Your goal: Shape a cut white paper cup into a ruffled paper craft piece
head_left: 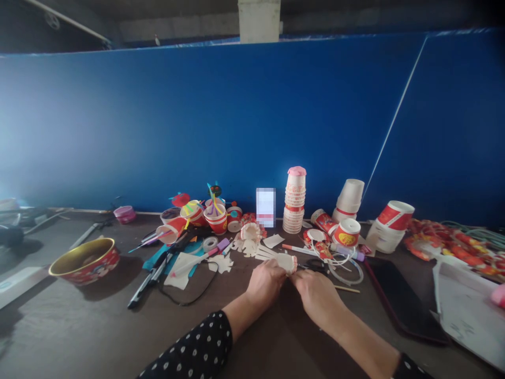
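Observation:
Near the middle of the table, a white paper cup [284, 260] cut into long strips lies on its side, its scalloped end facing right. My left hand [267, 283] is closed around its near side, fingers curled. At the scalloped end, my right hand [315, 290] is closed too, its fingertips pinching the edge; the exact grip is partly hidden. Just behind the right hand lie dark-handled scissors [316, 266]. Another cut cup [251, 232] with a frilled rim and spread flaps stands beyond the left hand, with white paper scraps [273, 241] beside it.
A tall cup stack [294, 210] and a phone with a pixelated screen [265, 208] stand behind. A gold-lined red bowl [84, 263] is at left, near decorated cups [216, 218]. A dark tablet [404, 300] and a paper-filled tray [469, 310] lie at right.

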The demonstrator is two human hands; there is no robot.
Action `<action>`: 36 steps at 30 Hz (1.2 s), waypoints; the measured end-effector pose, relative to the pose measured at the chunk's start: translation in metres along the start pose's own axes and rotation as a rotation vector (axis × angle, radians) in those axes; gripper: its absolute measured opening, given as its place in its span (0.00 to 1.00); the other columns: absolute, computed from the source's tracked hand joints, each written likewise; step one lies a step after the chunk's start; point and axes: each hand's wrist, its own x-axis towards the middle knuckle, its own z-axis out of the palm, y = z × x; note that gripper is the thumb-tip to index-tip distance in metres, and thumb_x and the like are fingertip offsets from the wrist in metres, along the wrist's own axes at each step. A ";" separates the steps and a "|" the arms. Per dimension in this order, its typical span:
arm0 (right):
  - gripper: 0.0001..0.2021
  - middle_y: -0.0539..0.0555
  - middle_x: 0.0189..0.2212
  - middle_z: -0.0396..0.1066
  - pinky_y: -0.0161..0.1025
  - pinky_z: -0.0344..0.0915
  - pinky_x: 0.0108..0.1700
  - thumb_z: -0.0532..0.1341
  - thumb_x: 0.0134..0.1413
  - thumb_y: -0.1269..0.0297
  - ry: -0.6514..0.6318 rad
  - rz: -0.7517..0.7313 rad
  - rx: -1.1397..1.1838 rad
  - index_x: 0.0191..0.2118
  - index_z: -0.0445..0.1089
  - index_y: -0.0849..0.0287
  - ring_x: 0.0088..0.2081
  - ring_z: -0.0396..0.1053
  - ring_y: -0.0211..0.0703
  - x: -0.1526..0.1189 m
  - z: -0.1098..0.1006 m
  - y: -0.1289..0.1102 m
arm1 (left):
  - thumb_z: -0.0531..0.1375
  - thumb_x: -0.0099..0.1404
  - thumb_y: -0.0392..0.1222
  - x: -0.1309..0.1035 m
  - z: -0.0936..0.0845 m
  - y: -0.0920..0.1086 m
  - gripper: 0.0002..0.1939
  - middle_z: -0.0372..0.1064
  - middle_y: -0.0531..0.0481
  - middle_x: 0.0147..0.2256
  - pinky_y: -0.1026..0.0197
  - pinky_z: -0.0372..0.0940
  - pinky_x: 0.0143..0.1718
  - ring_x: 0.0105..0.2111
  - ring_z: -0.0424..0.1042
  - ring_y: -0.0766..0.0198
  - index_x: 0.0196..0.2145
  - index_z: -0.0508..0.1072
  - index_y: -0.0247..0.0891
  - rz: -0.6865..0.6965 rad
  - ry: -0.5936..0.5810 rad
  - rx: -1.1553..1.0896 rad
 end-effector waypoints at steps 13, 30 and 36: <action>0.14 0.53 0.30 0.72 0.34 0.57 0.39 0.48 0.58 0.76 0.078 0.036 -0.015 0.32 0.71 0.59 0.36 0.66 0.41 0.006 0.004 0.012 | 0.55 0.62 0.33 0.001 -0.010 0.005 0.07 0.69 0.47 0.34 0.62 0.62 0.39 0.37 0.67 0.60 0.30 0.74 0.36 -0.046 -0.110 0.010; 0.10 0.52 0.30 0.68 0.35 0.56 0.33 0.51 0.58 0.71 0.175 0.096 0.043 0.33 0.69 0.58 0.34 0.65 0.41 0.002 -0.002 0.021 | 0.56 0.64 0.36 0.002 -0.003 0.002 0.08 0.68 0.47 0.32 0.63 0.63 0.37 0.35 0.67 0.61 0.29 0.74 0.36 -0.049 -0.078 0.050; 0.12 0.55 0.35 0.65 0.35 0.59 0.37 0.50 0.60 0.70 0.250 -0.014 0.104 0.40 0.70 0.56 0.39 0.63 0.43 0.011 0.013 0.009 | 0.54 0.63 0.33 0.001 0.002 -0.001 0.09 0.68 0.47 0.32 0.63 0.63 0.36 0.34 0.67 0.61 0.30 0.74 0.35 -0.042 -0.064 0.055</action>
